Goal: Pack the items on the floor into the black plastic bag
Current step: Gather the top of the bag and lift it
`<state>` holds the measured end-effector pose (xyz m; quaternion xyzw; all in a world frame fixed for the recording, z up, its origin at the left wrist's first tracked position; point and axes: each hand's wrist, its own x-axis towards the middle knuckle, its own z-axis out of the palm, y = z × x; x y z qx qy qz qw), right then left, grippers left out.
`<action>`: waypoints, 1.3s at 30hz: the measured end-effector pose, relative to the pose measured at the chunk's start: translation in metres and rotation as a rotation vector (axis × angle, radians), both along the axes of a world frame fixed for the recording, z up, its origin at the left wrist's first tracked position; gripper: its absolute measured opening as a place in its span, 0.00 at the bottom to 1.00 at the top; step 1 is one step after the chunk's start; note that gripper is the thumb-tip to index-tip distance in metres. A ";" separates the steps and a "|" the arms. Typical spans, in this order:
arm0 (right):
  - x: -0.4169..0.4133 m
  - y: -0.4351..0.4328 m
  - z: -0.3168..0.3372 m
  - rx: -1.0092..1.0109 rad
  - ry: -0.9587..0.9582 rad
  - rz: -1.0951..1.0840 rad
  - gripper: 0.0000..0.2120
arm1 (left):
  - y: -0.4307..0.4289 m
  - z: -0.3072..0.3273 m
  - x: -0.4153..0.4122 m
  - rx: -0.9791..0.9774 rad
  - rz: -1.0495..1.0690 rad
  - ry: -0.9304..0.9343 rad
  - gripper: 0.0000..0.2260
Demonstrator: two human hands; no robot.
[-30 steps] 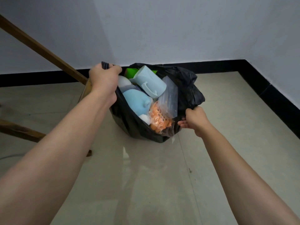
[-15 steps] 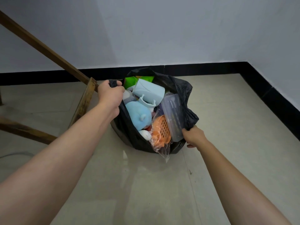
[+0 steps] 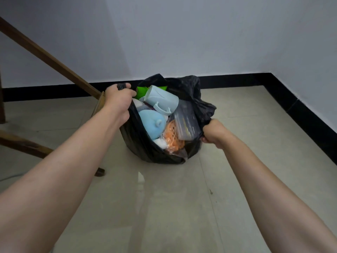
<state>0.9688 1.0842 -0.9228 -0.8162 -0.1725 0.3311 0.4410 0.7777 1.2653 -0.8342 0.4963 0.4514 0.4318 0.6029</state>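
I clench my left hand (image 3: pixel 119 101) and right hand (image 3: pixel 214 132) round opposite rims of the black bag (image 3: pixel 138 145), so the heaped cup (image 3: pixel 162 99) can't spill.

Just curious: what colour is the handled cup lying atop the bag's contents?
It is a pale blue plastic cup, clearest in the head view.

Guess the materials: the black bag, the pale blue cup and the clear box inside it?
Bag: thin plastic film, glossy; it crumples and its creases catch the light.
Cup: probably moulded hard plastic, matte and evenly coloured, handle in one piece with it; silicone is possible.
Box: rigid see-through plastic, slightly frosted; its contents show only dimly.
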 end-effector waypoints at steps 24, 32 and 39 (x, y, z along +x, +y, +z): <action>-0.009 0.025 -0.020 0.218 -0.019 0.003 0.11 | 0.019 -0.022 -0.018 0.218 -0.074 0.168 0.11; 0.002 0.009 -0.050 0.096 -0.642 0.113 0.06 | 0.013 -0.041 -0.016 0.494 -0.098 0.355 0.10; -0.015 0.038 -0.050 0.354 -0.463 0.151 0.23 | 0.017 -0.052 -0.019 0.505 -0.118 0.430 0.13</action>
